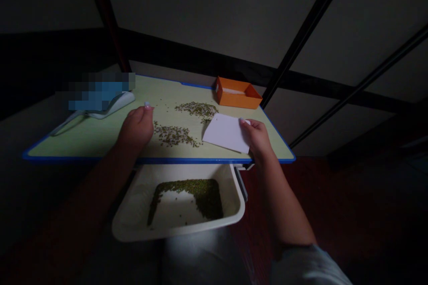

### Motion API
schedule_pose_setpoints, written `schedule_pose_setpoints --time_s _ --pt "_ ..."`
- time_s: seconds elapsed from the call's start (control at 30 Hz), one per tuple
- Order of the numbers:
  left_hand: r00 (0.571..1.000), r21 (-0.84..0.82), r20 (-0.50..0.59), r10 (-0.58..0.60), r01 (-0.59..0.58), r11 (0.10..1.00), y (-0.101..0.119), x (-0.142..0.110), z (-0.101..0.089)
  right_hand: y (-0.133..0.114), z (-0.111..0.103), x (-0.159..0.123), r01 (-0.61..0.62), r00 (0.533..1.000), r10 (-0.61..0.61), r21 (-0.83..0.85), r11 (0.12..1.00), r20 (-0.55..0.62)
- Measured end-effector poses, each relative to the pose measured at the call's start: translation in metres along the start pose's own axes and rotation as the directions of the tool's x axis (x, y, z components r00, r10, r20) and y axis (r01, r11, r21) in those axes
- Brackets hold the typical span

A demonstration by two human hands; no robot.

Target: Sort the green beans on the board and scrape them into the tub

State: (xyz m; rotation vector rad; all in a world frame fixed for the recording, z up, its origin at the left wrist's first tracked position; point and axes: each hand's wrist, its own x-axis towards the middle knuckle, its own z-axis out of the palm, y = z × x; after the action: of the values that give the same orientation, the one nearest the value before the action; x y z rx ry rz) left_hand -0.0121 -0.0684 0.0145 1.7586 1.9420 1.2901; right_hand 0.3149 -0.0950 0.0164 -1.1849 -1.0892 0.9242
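My right hand [257,139] grips a white flat scraper card [226,132], its lower edge resting on the pale green tabletop [83,136] just right of a pile of small green beans [174,135]. My left hand [137,127] rests on the table left of that pile, fingers curled with nothing visible in them. A second patch of beans [197,108] lies farther back. Below the table's front edge sits a white tray [133,222] holding more green beans [203,196].
An orange box [236,93] stands at the table's back right. A white scoop-like tool [110,106] lies at the back left beside a blurred blue object. The table has a blue rim [100,159]. Dark floor and slanted dark poles surround it.
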Motion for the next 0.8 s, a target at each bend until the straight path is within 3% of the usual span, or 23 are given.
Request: schedule_pose_setpoints --time_s 0.33,0.57,0.8 --pt "0.999 0.020 0.016 -0.029 0.029 0.999 0.0073 -0.0026 -0.0032 -0.0032 0.0011 -0.0025 -0.003 1.000 0.003 0.014 1.000 -0.013" --pt "0.999 0.015 0.027 -0.030 0.030 0.999 0.0070 -0.0023 -0.0025 -0.0066 0.0009 -0.0055 -0.024 0.998 0.022 0.019 1.000 0.065" --pt "1.000 0.031 0.006 -0.018 0.018 0.999 0.0051 -0.0005 -0.0006 -0.0056 0.0009 -0.0056 -0.016 0.997 0.014 0.033 0.999 0.071"
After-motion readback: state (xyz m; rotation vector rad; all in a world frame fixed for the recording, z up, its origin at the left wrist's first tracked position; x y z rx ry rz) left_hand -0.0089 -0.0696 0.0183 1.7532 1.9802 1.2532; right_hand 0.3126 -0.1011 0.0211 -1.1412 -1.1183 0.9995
